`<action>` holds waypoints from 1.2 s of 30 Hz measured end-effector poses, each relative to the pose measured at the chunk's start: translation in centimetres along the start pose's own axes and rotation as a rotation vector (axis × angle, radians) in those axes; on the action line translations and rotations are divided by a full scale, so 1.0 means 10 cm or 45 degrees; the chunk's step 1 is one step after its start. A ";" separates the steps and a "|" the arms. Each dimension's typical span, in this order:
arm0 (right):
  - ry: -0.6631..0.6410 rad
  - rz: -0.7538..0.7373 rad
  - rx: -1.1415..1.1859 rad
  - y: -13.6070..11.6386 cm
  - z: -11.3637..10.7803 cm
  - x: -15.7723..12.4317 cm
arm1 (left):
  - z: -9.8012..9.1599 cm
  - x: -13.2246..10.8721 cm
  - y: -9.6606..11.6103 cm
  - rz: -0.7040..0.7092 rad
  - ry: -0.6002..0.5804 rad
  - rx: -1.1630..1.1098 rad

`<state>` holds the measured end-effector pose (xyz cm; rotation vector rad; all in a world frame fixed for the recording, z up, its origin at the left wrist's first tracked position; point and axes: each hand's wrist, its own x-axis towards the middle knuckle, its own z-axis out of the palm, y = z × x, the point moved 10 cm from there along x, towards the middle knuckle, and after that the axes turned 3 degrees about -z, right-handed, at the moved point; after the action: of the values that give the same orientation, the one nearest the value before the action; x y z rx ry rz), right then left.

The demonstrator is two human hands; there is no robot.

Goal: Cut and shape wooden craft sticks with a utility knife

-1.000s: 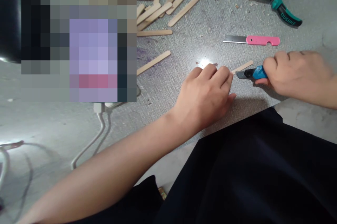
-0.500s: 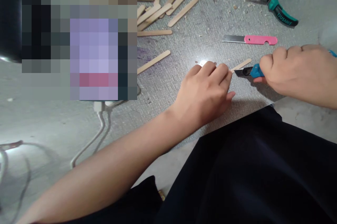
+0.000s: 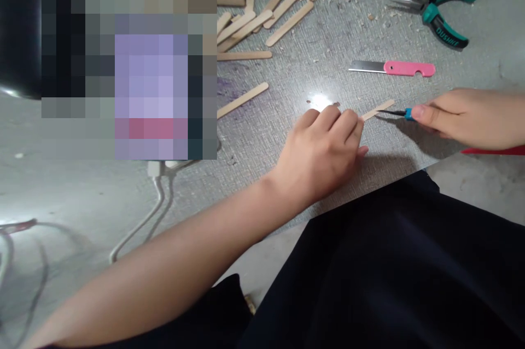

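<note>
The left hand [image 3: 324, 152] is bent over one end of a slim, pale wooden craft stick [image 3: 382, 109], holding it against the grey textured tabletop [image 3: 287, 73]; the fingertips' exact grip is hidden. The stick's other end juts out toward the right hand [image 3: 471, 116], which is closed around a blue-handled cutter with a dark blade [image 3: 407, 114]. The blade's tip meets the stick in view, though whether it presses in cannot be told. Half a second ago the blade showed its broad side and the right hand its knuckles; now the blade appears nearly edge-on, with the thumb on top. Beyond the stick lies a pink-handled metal blade [image 3: 409, 68], and farther beyond it, green-and-black pliers [image 3: 430, 10] with parted jaws.
</note>
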<state>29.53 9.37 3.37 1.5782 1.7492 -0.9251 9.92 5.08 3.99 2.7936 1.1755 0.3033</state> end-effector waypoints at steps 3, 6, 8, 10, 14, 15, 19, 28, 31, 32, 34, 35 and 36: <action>-0.204 0.041 0.211 0.04 0.24 0.00 | -0.08 -0.13 0.14 0.074 0.176 0.000; -0.214 0.024 0.227 0.06 0.31 0.04 | -0.15 -0.29 0.30 0.170 0.302 -0.081; -0.152 -0.026 0.206 0.05 0.28 0.08 | -0.18 -0.34 0.34 0.245 0.319 -0.193; -0.136 -0.077 0.179 0.04 0.26 0.10 | -0.21 -0.30 0.24 0.218 0.315 -0.310; -0.227 -0.003 0.104 0.13 0.31 0.07 | -0.04 -0.04 -0.23 -0.100 0.047 -0.254; -0.250 0.019 0.107 0.15 0.31 0.05 | 0.04 0.01 -0.29 -0.120 -0.061 -0.244; -0.287 0.008 0.167 0.12 0.29 0.00 | 0.18 0.14 -0.29 -0.044 -0.242 -0.273; -0.160 0.007 0.085 0.06 0.28 0.03 | 0.17 0.13 -0.26 -0.080 -0.191 -0.276; -0.145 0.016 0.094 0.07 0.28 0.02 | 0.16 0.13 -0.25 -0.076 -0.194 -0.284; -0.150 0.020 0.101 0.07 0.28 0.02 | 0.16 0.13 -0.25 -0.071 -0.189 -0.284; -0.156 0.036 0.108 0.09 0.28 0.02 | 0.18 0.13 -0.24 -0.057 -0.181 -0.273; -0.156 0.044 0.109 0.10 0.28 0.02 | 0.19 0.13 -0.23 -0.051 -0.177 -0.263; -0.153 0.045 0.110 0.10 0.28 0.02 | 0.20 0.13 -0.23 -0.047 -0.178 -0.251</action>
<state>30.43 7.23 1.46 1.5683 1.6132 -1.0689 9.60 7.57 1.85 2.5747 1.1001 0.2051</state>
